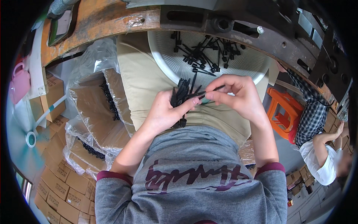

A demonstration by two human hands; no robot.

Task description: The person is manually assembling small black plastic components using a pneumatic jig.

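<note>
My left hand [164,108] is closed around an upright bundle of thin black plastic pieces with blocky heads [181,91], which look like cable ties. Its thumb presses against them, pointing right. Between the thumb and forefinger of my right hand [236,93] is one slim black piece [220,88]; its left end runs to the left fingertips. Both hands are over my lap, at the near rim of a white perforated plastic basket [158,59]. More of these black pieces [203,56] lie loosely piled in the basket. Something small and green shows between the hands, too hidden to name.
A worn wooden and metal bench edge [145,18] crosses above the basket. At left stand plastic-lined cartons [89,108] holding black pieces, a spinning fan [31,139] and stacked boxes [61,179]. An orange stool [283,112] and another person [320,160] are at right.
</note>
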